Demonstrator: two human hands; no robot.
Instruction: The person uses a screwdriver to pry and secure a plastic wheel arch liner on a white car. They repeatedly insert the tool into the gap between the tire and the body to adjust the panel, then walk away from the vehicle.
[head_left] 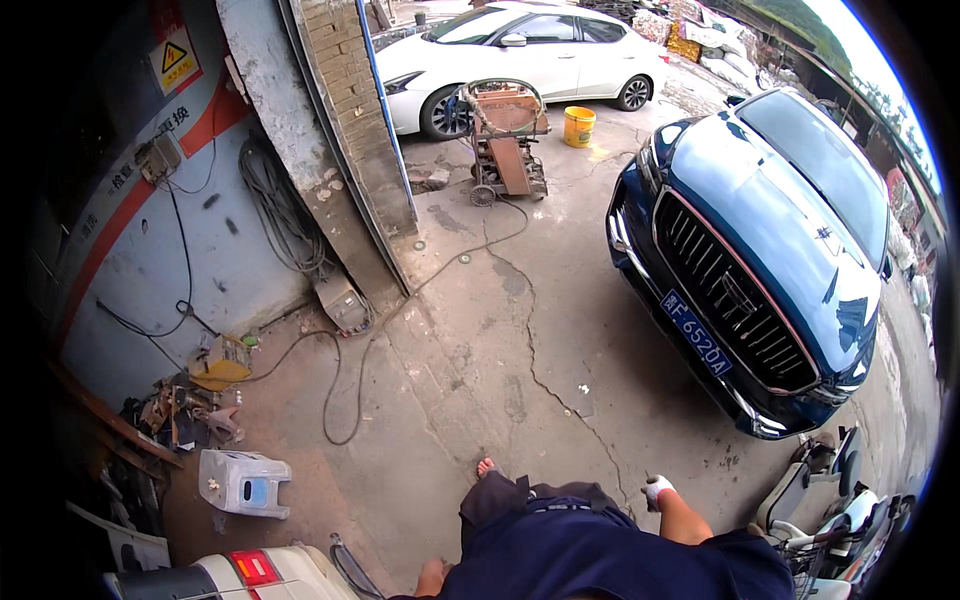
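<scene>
My right hand (657, 490), in a white glove, hangs out beside my body over the concrete floor (500, 340). It touches nothing that I can see, and its fingers are too small and bunched to read. Only a bit of bare skin of my left hand or forearm (432, 578) shows at the lower edge, close to my dark blue top (590, 555); its fingers are hidden. Nearest to that side are dark hoses (352, 570) and a pale vehicle's rear corner with a red tail light (255, 568). A bare toe tip (486, 467) shows ahead of my dark clothing.
A dark blue car (740, 250) stands at right, with scooters (840, 520) nearer me. At left are a white plastic stool (245, 483), a yellow machine (221, 362) and scrap (180, 412). A cable (345, 440) crosses the floor toward a wheeled machine (508, 140), beside a yellow bucket (579, 127) and white car (530, 60).
</scene>
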